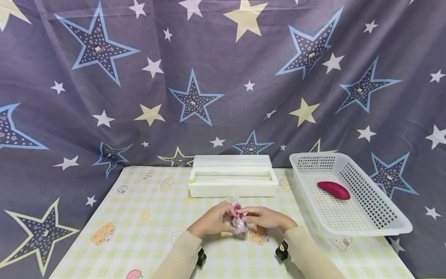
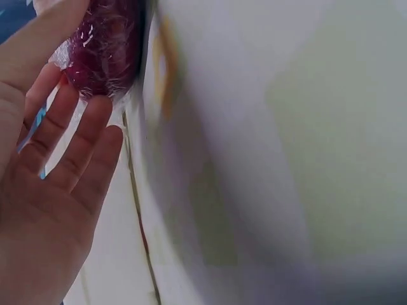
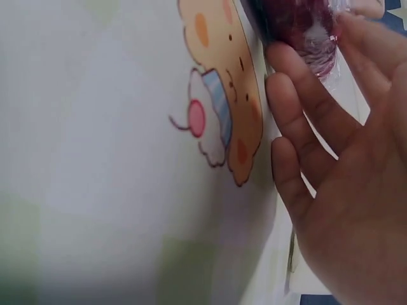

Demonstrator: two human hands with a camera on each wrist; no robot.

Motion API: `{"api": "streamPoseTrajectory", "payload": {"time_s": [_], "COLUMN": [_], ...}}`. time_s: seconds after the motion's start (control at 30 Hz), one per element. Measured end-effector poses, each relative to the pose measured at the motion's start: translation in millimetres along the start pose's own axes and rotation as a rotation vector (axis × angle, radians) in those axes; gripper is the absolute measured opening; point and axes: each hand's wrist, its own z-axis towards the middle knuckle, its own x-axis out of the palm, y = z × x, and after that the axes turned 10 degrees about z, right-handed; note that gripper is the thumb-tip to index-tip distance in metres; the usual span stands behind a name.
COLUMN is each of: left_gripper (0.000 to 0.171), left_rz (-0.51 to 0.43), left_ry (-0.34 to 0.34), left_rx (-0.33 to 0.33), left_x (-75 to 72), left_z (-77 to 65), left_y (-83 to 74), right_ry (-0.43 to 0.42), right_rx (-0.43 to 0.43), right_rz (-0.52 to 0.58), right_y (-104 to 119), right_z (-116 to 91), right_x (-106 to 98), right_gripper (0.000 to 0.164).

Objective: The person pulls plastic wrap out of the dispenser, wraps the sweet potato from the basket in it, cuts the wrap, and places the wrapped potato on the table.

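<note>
A purple-red sweet potato (image 1: 239, 223) wrapped in clear plastic film lies on the table, its long side pointing away from me. My left hand (image 1: 215, 219) holds it from the left, thumb near its close end and fingers at the upper part. From the other side, my right hand (image 1: 263, 217) pinches the film at the middle with thumb and index finger. Crinkled film on the sweet potato (image 2: 105, 47) shows in the left wrist view, with fingertips right at its end. In the right wrist view, fingers of the right hand (image 3: 337, 133) lie along the wrapped sweet potato (image 3: 305, 28).
Behind the hands stands a long white box (image 1: 233, 190) with its lid raised and a roll inside. To the right, a white perforated basket (image 1: 366, 228) contains an unwrapped purple-red sweet potato (image 1: 333, 190). A checked cloth (image 1: 132, 228) covers the table; a starry curtain (image 1: 223, 58) hangs behind.
</note>
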Motion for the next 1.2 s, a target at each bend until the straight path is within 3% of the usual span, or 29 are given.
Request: {"api": "streamPoseTrajectory", "payload": {"time_s": [0.13, 0.23, 0.4, 0.53, 0.67, 0.8, 1.07, 1.2], "left_gripper": [0.026, 0.021, 0.039, 0.048, 0.042, 0.039, 0.049, 0.057], "left_rz": [-0.007, -0.038, -0.074, -0.083, -0.118, -0.197, -0.394, -0.422], "left_ry": [-0.044, -0.049, -0.018, 0.071, 0.171, 0.218, 0.238, 0.213], "left_rx": [-0.002, -0.067, -0.241, -0.319, -0.328, -0.33, -0.359, -0.379], "left_x": [1.9, 0.8, -2.1, -3.5, -4.5, -4.5, -6.1, -2.8], "left_z": [0.1, -0.8, -2.7, -1.4, 4.9, 13.6, 26.1, 27.1], "left_y": [3.1, 6.3, 9.0, 8.2, 7.8, 11.1, 9.0, 11.0], "right_ry": [-0.008, -0.029, -0.05, -0.051, -0.05, -0.05, -0.056, -0.058], "right_rx": [-0.014, -0.034, -0.053, -0.069, -0.071, -0.069, -0.056, -0.039], "right_rz": [-0.019, -0.029, 0.013, 0.006, 0.006, 0.003, 0.0, 0.008], "right_y": [2.8, 3.7, 4.7, 5.7, 6.1, 6.2, 5.7, 3.9], "right_z": [-0.3, -0.2, -1.5, -3.3, -4.6, -4.0, -4.7, -5.6], "right_x": [5.7, 11.0, 17.9, 20.1, 20.6, 20.3, 18.9, 18.5], "right_gripper": [0.041, 0.041, 0.042, 0.045, 0.045, 0.045, 0.044, 0.044]}}
